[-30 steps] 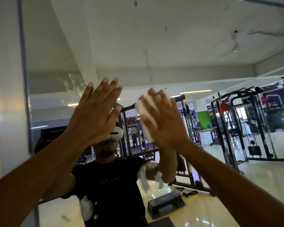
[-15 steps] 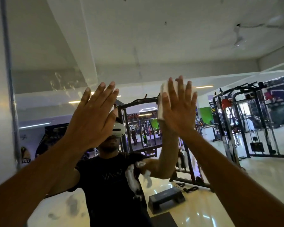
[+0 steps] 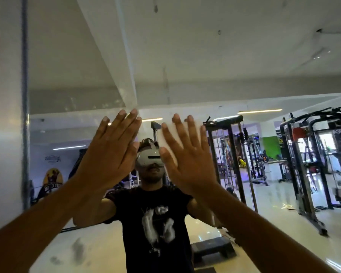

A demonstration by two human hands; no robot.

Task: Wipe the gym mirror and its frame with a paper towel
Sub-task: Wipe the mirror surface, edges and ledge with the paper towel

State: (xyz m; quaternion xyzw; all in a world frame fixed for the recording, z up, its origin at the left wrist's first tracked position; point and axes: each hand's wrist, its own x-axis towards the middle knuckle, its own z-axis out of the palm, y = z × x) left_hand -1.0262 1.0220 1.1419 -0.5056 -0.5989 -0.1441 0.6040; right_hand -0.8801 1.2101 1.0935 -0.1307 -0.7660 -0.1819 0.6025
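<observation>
Both hands are up flat against the mirror (image 3: 185,66), fingers straight. The right hand (image 3: 187,156) presses a white paper towel (image 3: 166,138) to the glass; the left hand (image 3: 108,154), just beside it, holds nothing.

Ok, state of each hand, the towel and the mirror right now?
Left hand: flat, fingers straight, against the mirror.
Right hand: flat, pressing the paper towel.
Paper towel: pinned to the glass under the right hand.
Mirror: smudged low on the left.
</observation>
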